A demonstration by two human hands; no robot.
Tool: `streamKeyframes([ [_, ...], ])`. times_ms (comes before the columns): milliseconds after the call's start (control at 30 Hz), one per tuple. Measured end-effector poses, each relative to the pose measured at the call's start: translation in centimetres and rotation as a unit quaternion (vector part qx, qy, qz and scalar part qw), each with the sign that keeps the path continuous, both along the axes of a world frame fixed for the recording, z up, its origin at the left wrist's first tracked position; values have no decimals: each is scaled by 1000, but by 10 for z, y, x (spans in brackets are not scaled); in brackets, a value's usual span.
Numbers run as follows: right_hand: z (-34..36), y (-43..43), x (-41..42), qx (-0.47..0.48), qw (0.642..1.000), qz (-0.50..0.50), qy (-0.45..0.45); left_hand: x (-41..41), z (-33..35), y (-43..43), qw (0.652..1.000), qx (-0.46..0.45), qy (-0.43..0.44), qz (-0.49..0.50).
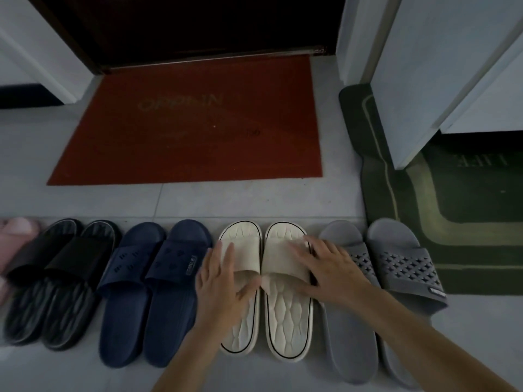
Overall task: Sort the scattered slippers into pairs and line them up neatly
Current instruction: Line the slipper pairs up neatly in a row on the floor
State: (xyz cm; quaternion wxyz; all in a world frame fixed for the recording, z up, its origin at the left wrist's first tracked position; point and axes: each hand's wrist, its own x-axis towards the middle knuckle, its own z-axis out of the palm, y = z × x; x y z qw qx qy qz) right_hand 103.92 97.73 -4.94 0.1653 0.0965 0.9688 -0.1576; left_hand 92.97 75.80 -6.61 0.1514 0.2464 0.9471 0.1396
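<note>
Now left hand and right hand, fingers flat, unclenched, press cream slippers; best nudge toes level with navy pair, grey pair.

Dim, bluish light; blurred, wide-angle-bent edges.

Single view, from a camera worn at the person's head. It faces forward and steeply down at the tiled floor, near enough that both forearms enter from the bottom edge, with the left hand and right hand near centre. The row of slippers spans the lower half. The red doormat and dark door lie ahead at top, and a green mat lies at right. The wide-angle lens bows the margins.
</note>
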Motion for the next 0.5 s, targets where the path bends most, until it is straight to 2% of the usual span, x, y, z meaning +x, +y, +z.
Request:
streamKeyframes([
  [100, 5, 21, 26, 7, 995, -94, -19, -10, 2, -35, 994, 17, 79, 79],
  [167, 5, 33, 48, 21, 990, -134, -40, -20, 0, -59, 986, 0, 96, 133],
  [267, 2, 40, 68, 60, 989, -107, -79, -29, -1, -84, 973, -7, 89, 211],
  [367, 1, 36, 64, 87, 990, -102, -36, -33, 1, -93, 965, -10, 44, 260],
  [433, -2, 35, 59, 109, 986, -128, -9, -36, -2, -93, 968, 16, 10, 250],
  [500, -4, 34, 56, 127, 982, -136, -24, -37, -4, -91, 971, 51, -1, 233],
])
